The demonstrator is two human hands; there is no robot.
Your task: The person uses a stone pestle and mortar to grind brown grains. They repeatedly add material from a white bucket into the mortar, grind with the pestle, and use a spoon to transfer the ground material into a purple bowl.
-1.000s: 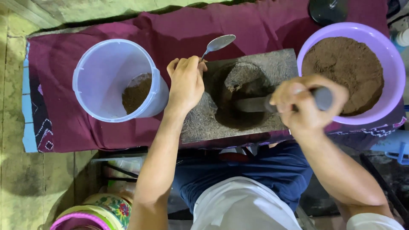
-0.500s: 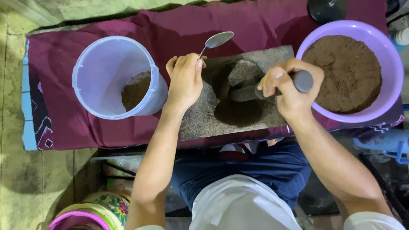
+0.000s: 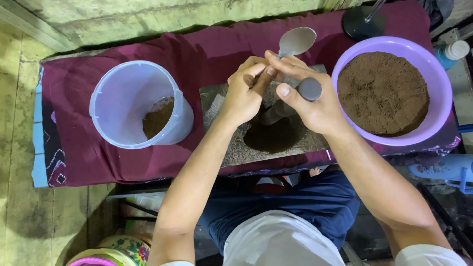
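My left hand (image 3: 245,93) holds a metal spoon (image 3: 297,41) whose bowl points up and away over the stone slab (image 3: 236,152). My right hand (image 3: 310,101) grips a dark stone pestle (image 3: 309,89), its rounded end showing beside my thumb, and its fingertips touch the spoon's handle next to my left hand. Under both hands lies a dark patch of brown powder (image 3: 273,135) in the slab's hollow. The pestle's lower end rests in that patch.
A clear plastic tub (image 3: 125,88) with some brown powder stands at the left on the maroon cloth (image 3: 197,54). A purple bowl (image 3: 438,83) full of brown powder sits at the right. A black stand base (image 3: 362,22) is behind it, a white-capped bottle (image 3: 451,51) at far right.
My right hand has brought the pestle leftwards and up from beside the purple bowl, meeting my left hand at the spoon's handle. The left hand has barely moved.
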